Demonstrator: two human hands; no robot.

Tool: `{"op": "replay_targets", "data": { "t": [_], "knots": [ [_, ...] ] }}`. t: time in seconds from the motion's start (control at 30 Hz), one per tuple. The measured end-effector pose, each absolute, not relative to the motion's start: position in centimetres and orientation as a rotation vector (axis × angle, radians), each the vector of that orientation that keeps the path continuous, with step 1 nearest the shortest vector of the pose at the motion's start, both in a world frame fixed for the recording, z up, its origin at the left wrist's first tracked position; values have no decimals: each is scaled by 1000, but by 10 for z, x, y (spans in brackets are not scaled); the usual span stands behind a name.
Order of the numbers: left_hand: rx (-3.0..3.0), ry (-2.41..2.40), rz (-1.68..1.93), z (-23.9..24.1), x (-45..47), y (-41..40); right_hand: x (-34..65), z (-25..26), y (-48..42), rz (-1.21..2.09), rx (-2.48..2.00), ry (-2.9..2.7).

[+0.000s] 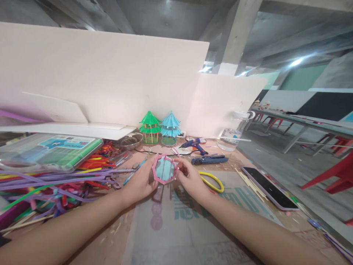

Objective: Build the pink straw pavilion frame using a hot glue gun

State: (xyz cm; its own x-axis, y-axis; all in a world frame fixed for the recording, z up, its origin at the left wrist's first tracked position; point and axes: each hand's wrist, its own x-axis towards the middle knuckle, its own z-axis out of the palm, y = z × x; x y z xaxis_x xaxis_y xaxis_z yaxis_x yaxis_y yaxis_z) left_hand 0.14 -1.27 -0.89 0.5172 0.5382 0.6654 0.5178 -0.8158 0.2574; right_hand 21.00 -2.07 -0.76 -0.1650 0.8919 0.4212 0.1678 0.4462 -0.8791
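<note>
A small pink octagonal frame [164, 169] with a pale blue centre is held up over the table between both hands. My left hand [142, 179] grips its left side, fingers behind and thumb at the lower edge. On the right side, my right hand [189, 176] pinches the rim between thumb and fingers. Beyond the hands stand a green pagoda model [150, 127] and a blue pagoda model [170, 128]. A blue glue gun [194, 145] lies behind my right hand, with dark blue pliers [210, 159] in front of it. Yellow-handled scissors [217, 181] lie beside my right wrist.
Loose coloured pipe cleaners [63, 184] heap at the left, near a clear plastic case [52, 151]. Thin wooden sticks [252, 184] and a phone [268, 187] lie at the right. A clear jug [233, 132] stands at the back right. White boards [110, 81] rise behind the table.
</note>
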Motion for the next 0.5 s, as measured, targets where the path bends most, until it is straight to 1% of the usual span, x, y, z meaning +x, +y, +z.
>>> {"op": "replay_targets", "data": {
  "t": [0.17, 0.33, 0.5],
  "knots": [
    [2647, 1048, 1119, -8, 0, -14, 207, -8, -19, 844, -924, -1566],
    [2487, 1198, 985, -5, 2, -17, 210, -13, -6, 1031, -952, -1419],
    [2399, 1254, 929, -1, 4, -19, 211, -18, 2, 1080, -959, -1414]
  ]
}}
